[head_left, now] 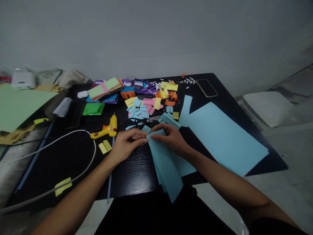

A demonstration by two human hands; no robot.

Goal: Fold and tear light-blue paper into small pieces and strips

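Observation:
Several light blue paper strips (pixel 168 163) fan downward over the table's front edge, held at their upper end between both hands. My right hand (pixel 170 135) pinches that end between thumb and fingers. My left hand (pixel 129 142) is closed at the strips' upper left corner, thumb against fingers. Just beyond the hands lie scissors (pixel 151 119) and more folded blue strips (pixel 171 119). A yellow glue gun (pixel 107 128) with a small orange light stands left of my left hand. Large blue sheets (pixel 227 137) lie to the right.
Small coloured paper pieces (pixel 141 111) are heaped at the back centre. Stacked strips (pixel 105 89) and a green bundle (pixel 93 109) lie at back left. A phone (pixel 206 88) rests at back right. A white cable (pixel 95 147) loops across the left side.

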